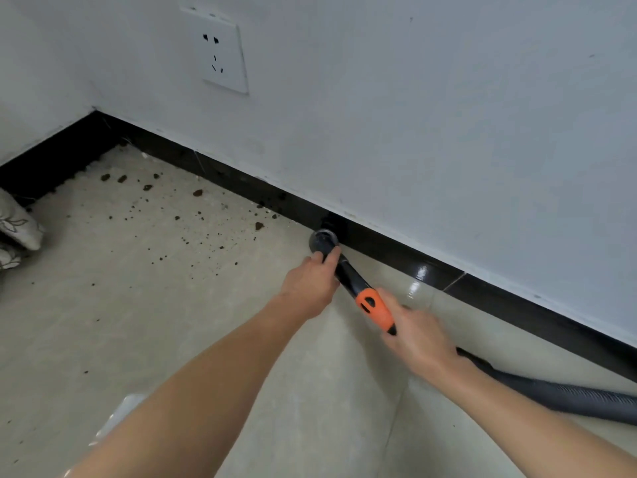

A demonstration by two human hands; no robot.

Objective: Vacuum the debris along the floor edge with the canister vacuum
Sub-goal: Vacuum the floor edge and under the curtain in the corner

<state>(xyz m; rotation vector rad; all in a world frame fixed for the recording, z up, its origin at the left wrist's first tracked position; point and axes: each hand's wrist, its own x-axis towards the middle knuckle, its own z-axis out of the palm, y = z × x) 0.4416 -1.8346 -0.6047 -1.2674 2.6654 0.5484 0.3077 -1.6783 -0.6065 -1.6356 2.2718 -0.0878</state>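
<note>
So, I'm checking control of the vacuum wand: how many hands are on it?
2. The left hand grips the black tube just behind the nozzle; the right hand holds the orange grip farther back.

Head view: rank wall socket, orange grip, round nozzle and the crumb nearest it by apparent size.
1. wall socket
2. orange grip, partly hidden by the right hand
3. round nozzle, close to the grip
4. brown crumb
</note>
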